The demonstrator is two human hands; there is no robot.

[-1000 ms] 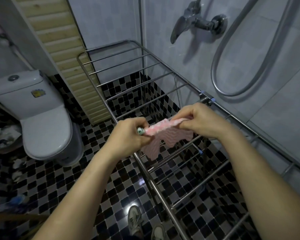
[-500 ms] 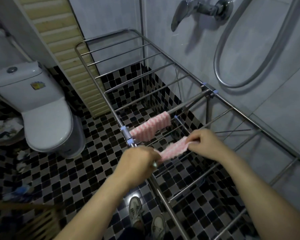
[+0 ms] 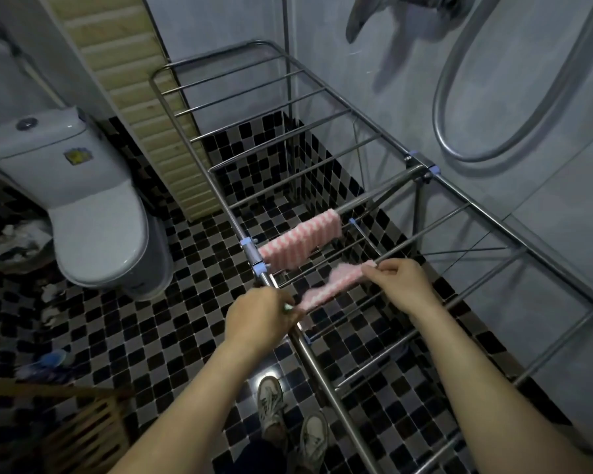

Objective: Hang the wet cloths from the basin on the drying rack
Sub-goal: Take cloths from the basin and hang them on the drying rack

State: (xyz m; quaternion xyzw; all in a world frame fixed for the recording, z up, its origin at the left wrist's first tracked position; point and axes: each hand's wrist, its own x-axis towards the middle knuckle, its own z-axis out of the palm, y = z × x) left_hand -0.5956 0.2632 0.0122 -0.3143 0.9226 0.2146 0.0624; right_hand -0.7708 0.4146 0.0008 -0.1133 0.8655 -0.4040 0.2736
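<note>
Now the left hand and right hand each pinch one end of the pink cloth, stretched across the drying rack near its left edge, just beside the hung cloth. Hold it taut, lower gently, and let both halves drape evenly.

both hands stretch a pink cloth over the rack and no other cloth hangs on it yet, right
No: the head view shows a second pink cloth draped over a farther rack bar. The left hand and right hand do stretch the first cloth.
</note>
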